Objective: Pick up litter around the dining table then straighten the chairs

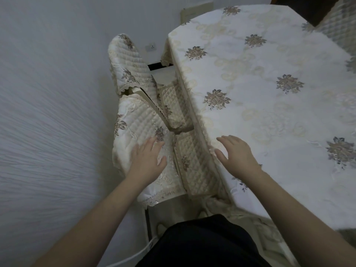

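Because the two chairs stand in a narrow gap between the wall [48, 112] and the table [269, 93], the person reaches forward with both arms over them, and the head view shows the whole of it from above.

The near chair [138, 122] has its quilted back cover toward the wall and its seat cushion [194, 160] pushed partly under the edge of the table. The left hand [148, 157] lies flat on top of this chair back, its fingers [152, 143] straight and a little apart, holding nothing; I judge that it rests there to push or steady the chair, since a flat palm on the back is enough to slide it. The right hand [237, 153] hovers at the edge of the table just over the tablecloth [250, 60], fingers spread and relaxed, also empty. Whether it touches the cloth I cannot tell.

The far chair [125, 62] stands behind the near one, close to the wall, its seat [173, 105] likewise tucked toward the table. Its back seems turned at a slightly different angle from the near one, so the row looks not fully straight.

No litter shows on the table or on the small part of floor in view. I judge that the work is now at the chairs.

A white cable [134, 253] runs on the floor near the person's legs.
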